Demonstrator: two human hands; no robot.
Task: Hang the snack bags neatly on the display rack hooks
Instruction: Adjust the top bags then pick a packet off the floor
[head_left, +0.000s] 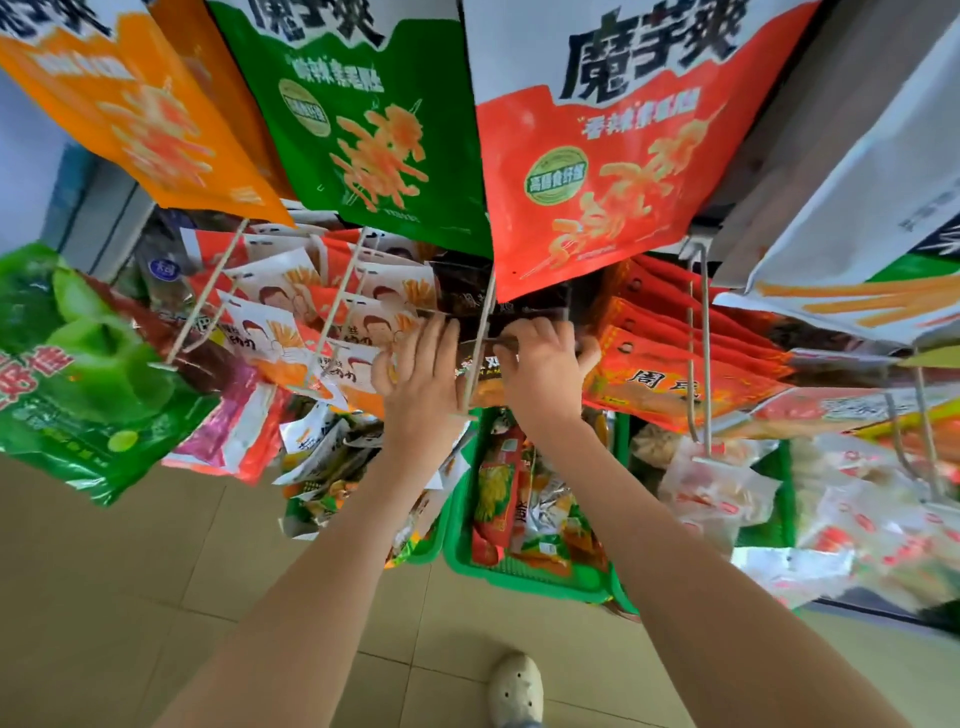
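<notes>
You are holding a dark bag (467, 300) at the hook (478, 343), below the red bag (597, 182) reading "魔芋爽". Your right hand (540, 364) is pinching its top edge, and your left hand (421, 369) is lying flat against it.

left hand (423, 366) flat against dark snack bag (484, 370) | right hand (540, 364) grips it

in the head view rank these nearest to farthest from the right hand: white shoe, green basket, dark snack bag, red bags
1. dark snack bag, held by the right hand
2. red bags, just right
3. green basket, below
4. white shoe, on the floor
</notes>
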